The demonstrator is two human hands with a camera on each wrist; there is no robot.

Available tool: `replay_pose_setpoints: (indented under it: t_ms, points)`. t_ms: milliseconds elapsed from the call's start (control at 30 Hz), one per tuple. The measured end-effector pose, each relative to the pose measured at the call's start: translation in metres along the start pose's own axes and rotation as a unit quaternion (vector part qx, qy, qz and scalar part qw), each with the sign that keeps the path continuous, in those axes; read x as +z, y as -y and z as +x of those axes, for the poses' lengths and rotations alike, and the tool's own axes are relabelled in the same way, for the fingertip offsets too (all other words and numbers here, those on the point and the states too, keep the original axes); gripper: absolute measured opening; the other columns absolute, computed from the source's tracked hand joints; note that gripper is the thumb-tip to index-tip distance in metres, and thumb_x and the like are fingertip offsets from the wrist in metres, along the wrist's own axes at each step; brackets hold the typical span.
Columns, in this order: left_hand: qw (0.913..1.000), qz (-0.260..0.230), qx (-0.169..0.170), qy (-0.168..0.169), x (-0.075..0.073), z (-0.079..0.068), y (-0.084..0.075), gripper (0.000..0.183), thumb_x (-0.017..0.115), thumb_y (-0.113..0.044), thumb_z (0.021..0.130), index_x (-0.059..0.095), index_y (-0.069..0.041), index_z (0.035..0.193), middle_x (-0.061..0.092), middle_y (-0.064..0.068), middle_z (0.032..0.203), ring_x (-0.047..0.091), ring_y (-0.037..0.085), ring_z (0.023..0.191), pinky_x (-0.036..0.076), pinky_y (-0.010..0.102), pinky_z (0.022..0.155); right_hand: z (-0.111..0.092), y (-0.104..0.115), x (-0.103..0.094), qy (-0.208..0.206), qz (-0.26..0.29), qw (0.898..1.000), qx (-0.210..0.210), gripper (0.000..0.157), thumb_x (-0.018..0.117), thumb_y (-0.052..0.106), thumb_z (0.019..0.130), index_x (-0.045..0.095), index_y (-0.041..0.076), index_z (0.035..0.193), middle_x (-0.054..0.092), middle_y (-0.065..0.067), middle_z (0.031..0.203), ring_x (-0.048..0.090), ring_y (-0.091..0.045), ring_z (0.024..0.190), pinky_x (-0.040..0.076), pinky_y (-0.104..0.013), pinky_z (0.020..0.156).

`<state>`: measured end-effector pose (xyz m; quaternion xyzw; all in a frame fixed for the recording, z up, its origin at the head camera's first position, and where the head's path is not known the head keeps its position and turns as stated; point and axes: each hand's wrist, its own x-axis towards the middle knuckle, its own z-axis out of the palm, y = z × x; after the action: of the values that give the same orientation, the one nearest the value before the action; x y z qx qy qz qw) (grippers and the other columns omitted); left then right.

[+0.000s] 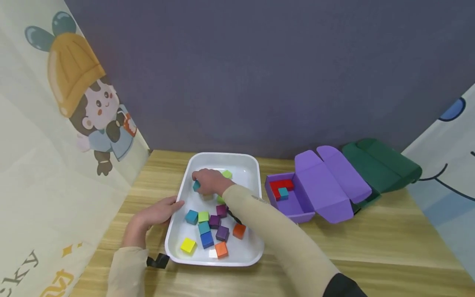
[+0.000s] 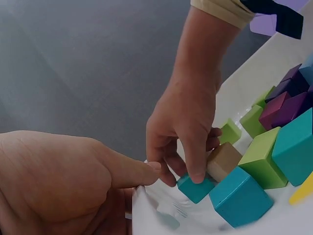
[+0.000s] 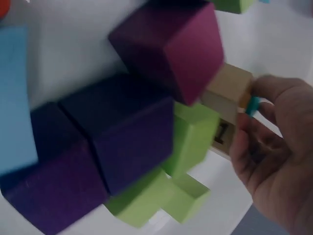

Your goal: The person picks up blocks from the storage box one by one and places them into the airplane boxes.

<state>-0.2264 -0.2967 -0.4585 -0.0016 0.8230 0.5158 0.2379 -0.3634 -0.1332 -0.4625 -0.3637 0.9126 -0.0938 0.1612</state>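
Observation:
My right hand (image 1: pixel 210 181) reaches into the left side of a white tray (image 1: pixel 243 166), pinching a teal cube (image 2: pixel 194 189) between thumb and fingers. In the left wrist view the cube sits low, close over the tray floor. Just beside it stands a plain wooden cube (image 2: pixel 224 160). My left hand (image 1: pixel 159 211) grips the tray's left rim, thumb on top and fingers underneath. Nearer me in the tray lie several loose cubes, among them a yellow cube (image 1: pixel 188 246), a blue cube (image 1: pixel 207 239) and an orange cube (image 1: pixel 221 250).
Right of the tray, a purple box (image 1: pixel 297 216) has its lid folded back; red blocks (image 1: pixel 274 186) and a teal block (image 1: pixel 283 193) lie inside. Behind its lid is a dark green box (image 1: pixel 382 165). A grey wall (image 1: pixel 259 74) borders the wooden table (image 1: pixel 389 247) at the back.

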Motion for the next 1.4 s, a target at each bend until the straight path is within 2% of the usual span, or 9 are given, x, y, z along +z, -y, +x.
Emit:
replay_pose_setpoints:
  t_ms: [233, 333, 467, 567, 800, 933, 1133, 1300, 1400]
  points:
    - [1.0000, 0.002, 0.005, 0.004, 0.002, 0.002, -0.001, 0.045, 0.035, -0.025, 0.107, 0.037, 0.003, 0.143, 0.064, 0.015, 0.116, 0.063, 0.026, 0.101, 0.053, 0.043, 0.085, 0.001, -0.005, 0.001, -0.013, 0.008, 1.000, -0.007, 0.042, 0.073, 0.025, 0.087, 0.060, 0.021, 0.127, 0.061, 0.005, 0.121, 0.052, -0.011, 0.094, 0.047, -0.030, 0.086]
    - [0.9999, 0.000, 0.007, 0.008, 0.002, 0.004, -0.001, 0.046, 0.035, -0.026, 0.107, 0.037, 0.002, 0.143, 0.064, 0.015, 0.117, 0.063, 0.026, 0.101, 0.053, 0.043, 0.085, -0.001, -0.006, -0.001, -0.012, 0.010, 1.000, -0.014, 0.045, 0.073, 0.025, 0.087, 0.059, 0.022, 0.130, 0.059, 0.006, 0.124, 0.051, -0.010, 0.096, 0.047, -0.030, 0.089]
    - [0.9999, 0.003, 0.009, 0.013, 0.001, 0.005, -0.002, 0.047, 0.035, -0.026, 0.107, 0.035, 0.003, 0.144, 0.064, 0.015, 0.117, 0.064, 0.026, 0.101, 0.054, 0.043, 0.084, -0.008, -0.003, -0.011, -0.021, -0.028, 0.998, -0.045, 0.047, 0.072, 0.025, 0.087, 0.059, 0.020, 0.132, 0.058, 0.005, 0.123, 0.050, -0.009, 0.098, 0.046, -0.030, 0.092]
    - [0.9999, 0.010, 0.006, 0.010, -0.001, 0.005, -0.003, 0.047, 0.035, -0.026, 0.107, 0.036, 0.003, 0.144, 0.064, 0.015, 0.116, 0.064, 0.026, 0.100, 0.053, 0.043, 0.085, -0.016, 0.001, -0.023, -0.030, -0.046, 0.996, -0.065, 0.046, 0.072, 0.023, 0.086, 0.060, 0.019, 0.130, 0.057, 0.004, 0.116, 0.050, -0.010, 0.095, 0.047, -0.028, 0.087]
    - [0.9999, 0.013, -0.005, 0.005, -0.003, 0.001, -0.002, 0.047, 0.036, -0.028, 0.107, 0.037, 0.004, 0.142, 0.065, 0.016, 0.112, 0.065, 0.026, 0.097, 0.055, 0.040, 0.079, -0.034, 0.006, -0.041, -0.033, -0.023, 0.996, -0.084, 0.043, 0.073, 0.019, 0.086, 0.062, 0.020, 0.127, 0.054, 0.007, 0.113, 0.050, -0.009, 0.094, 0.047, -0.023, 0.085]
    - [0.9999, 0.014, -0.007, 0.003, -0.002, 0.001, 0.000, 0.048, 0.037, -0.029, 0.107, 0.037, 0.004, 0.142, 0.066, 0.015, 0.108, 0.065, 0.026, 0.094, 0.055, 0.038, 0.077, -0.046, 0.000, -0.043, -0.035, -0.009, 0.995, -0.097, 0.042, 0.075, 0.016, 0.086, 0.063, 0.018, 0.126, 0.054, 0.007, 0.112, 0.050, -0.008, 0.095, 0.047, -0.023, 0.088]
    - [0.9998, 0.020, 0.001, 0.006, -0.003, 0.001, 0.002, 0.049, 0.038, -0.030, 0.106, 0.037, 0.004, 0.142, 0.067, 0.013, 0.105, 0.066, 0.025, 0.090, 0.055, 0.037, 0.074, -0.070, -0.013, -0.052, -0.045, -0.025, 0.990, -0.129, 0.039, 0.074, 0.014, 0.085, 0.064, 0.016, 0.123, 0.057, 0.005, 0.110, 0.052, -0.009, 0.097, 0.047, -0.025, 0.090]
    - [0.9994, 0.035, 0.000, -0.005, -0.005, 0.001, 0.003, 0.047, 0.038, -0.031, 0.106, 0.041, 0.003, 0.138, 0.068, 0.012, 0.099, 0.064, 0.023, 0.081, 0.053, 0.034, 0.066, -0.086, -0.024, -0.059, -0.041, -0.024, 0.991, -0.122, 0.040, 0.073, 0.010, 0.084, 0.063, 0.016, 0.122, 0.057, 0.005, 0.110, 0.051, -0.011, 0.096, 0.047, -0.024, 0.088]
    - [0.9992, 0.040, -0.005, -0.004, -0.004, 0.002, 0.003, 0.047, 0.038, -0.031, 0.106, 0.041, 0.003, 0.138, 0.068, 0.012, 0.100, 0.064, 0.023, 0.081, 0.052, 0.034, 0.066, -0.096, -0.031, -0.063, -0.040, -0.029, 0.992, -0.117, 0.039, 0.073, 0.011, 0.084, 0.062, 0.015, 0.121, 0.057, 0.004, 0.110, 0.052, -0.011, 0.095, 0.047, -0.024, 0.087]
